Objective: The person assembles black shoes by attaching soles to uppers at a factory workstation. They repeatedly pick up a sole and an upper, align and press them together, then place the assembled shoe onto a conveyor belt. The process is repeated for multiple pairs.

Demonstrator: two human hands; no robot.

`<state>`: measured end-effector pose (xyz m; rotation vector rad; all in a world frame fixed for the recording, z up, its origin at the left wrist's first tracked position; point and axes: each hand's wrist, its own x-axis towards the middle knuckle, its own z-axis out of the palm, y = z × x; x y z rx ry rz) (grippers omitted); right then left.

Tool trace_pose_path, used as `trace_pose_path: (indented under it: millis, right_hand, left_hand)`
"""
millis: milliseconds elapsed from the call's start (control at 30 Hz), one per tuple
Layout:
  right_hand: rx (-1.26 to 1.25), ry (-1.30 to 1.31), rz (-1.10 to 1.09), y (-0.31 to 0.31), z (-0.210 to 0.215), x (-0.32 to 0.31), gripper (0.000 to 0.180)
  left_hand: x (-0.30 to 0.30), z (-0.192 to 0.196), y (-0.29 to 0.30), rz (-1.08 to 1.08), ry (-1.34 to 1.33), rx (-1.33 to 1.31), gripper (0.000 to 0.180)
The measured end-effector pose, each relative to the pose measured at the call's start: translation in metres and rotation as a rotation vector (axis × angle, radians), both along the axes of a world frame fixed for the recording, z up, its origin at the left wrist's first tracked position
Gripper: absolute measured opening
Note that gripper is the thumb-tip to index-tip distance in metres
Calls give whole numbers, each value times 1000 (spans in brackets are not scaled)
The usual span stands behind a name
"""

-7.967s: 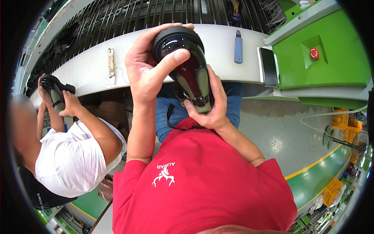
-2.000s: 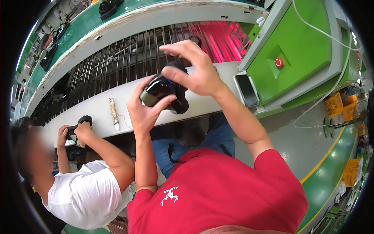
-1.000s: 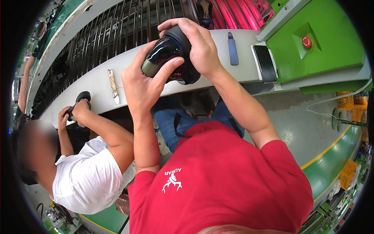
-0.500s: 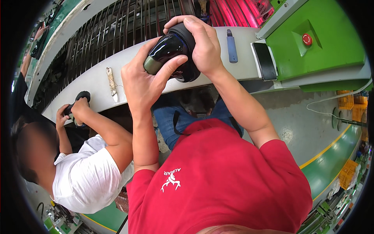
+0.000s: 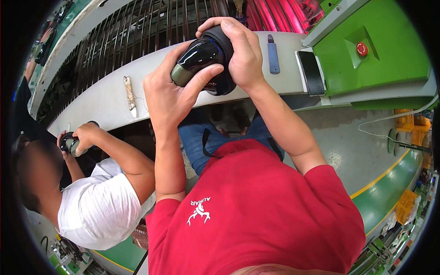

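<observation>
Between my two hands, above the pale work surface (image 5: 107, 105), is a glossy black boot (image 5: 200, 54) with a dark ridged sole and an olive-green part. My left hand (image 5: 170, 89) grips its green end, thumb laid across the side. My right hand (image 5: 242, 55) wraps over the ridged sole, fingers curled round the far edge. Part of the boot is hidden behind my hands. A knife with a wrapped handle (image 5: 129, 91) lies left of my left hand. To the right of my right hand is a blue-handled tool (image 5: 273, 57) with a dark tip.
At left, a co-worker in a white shirt (image 5: 101, 206) holds a similar dark piece (image 5: 69, 143). Dark rollers (image 5: 133, 39) run beyond the surface, with a red-lit section. A phone-like black slab (image 5: 311, 73) lies beside the green machine (image 5: 389, 59) with its red stop button (image 5: 362, 49).
My hands and the boot have barely shifted, keeping the same grip. The co-worker's hands and piece have moved slightly nearer and to the left.
</observation>
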<state>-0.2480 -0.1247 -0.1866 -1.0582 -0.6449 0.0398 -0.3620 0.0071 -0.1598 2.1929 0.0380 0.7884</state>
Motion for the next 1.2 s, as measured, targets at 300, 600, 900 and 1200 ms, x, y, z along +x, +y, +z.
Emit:
trace_pose_path:
  millis: [300,600,900,1200]
  right_hand:
    - [-156,-250,-49,-3,-1,13,43]
    - [-290,-349,-7,-11,7,29,45]
    - [-368,-267,56,-7,9,42,34]
    - [-209,-159,-3,-16,-9,11,34]
  left_hand:
    - [5,5,6,-26,18,55,61]
    - [12,10,5,0,81,100,64]
    - [27,9,16,36,137,144,64]
    - [14,-6,0,-5,-43,153,61]
